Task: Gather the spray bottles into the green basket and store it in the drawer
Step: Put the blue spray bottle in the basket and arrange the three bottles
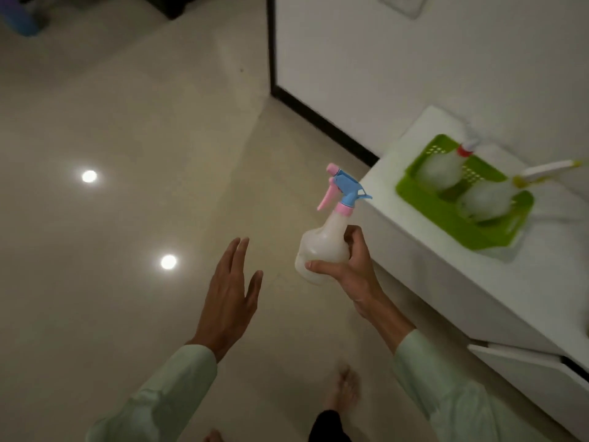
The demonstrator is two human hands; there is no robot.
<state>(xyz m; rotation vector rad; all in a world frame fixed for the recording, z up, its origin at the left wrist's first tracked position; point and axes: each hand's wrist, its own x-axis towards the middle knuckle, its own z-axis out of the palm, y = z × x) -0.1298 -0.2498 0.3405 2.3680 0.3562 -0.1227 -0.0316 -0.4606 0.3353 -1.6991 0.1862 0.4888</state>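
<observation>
Two bottles [441, 172] already lie in green basket [446, 215], near cabinet's [526, 282] front corner. My right hand [347, 266] grips pink-blue spray bottle [322, 247]; left hand [229, 301] spread, empty. Remaining, by my estimate: load it, store basket in drawer [522, 365].

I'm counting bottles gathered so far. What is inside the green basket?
Two translucent bottles lie in the basket: one red-capped, one yellow-nozzled. They cover most of the basket floor, so anything beneath them is hidden.

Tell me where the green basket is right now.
The green plastic basket sits at right in the head view, on the white cabinet top, holding two translucent spray bottles.
</observation>
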